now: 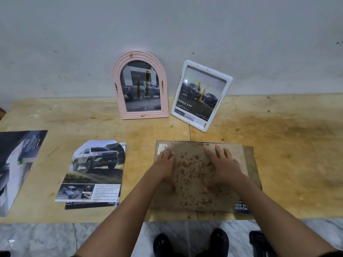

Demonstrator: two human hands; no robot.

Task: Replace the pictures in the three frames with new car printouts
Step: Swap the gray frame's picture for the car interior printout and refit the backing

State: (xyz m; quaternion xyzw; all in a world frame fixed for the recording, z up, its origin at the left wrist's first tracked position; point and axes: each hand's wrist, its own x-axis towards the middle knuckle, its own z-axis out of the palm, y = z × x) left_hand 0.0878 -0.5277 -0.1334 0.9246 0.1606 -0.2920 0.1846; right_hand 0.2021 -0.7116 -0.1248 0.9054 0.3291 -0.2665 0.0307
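Pink arched frame (144,115), truck picture (142,91) inside

The single view comes from a wide-angle camera worn on the person's head. It faces forward and steeply down across a plywood tabletop (278,145) toward a grey wall (167,25) at the far side. It sits close: both forearms enter from the near edge, with the left hand (164,160) and right hand (224,162) near the centre. The marble floor (37,238) and the sandalled feet (219,242) fill the near edge.
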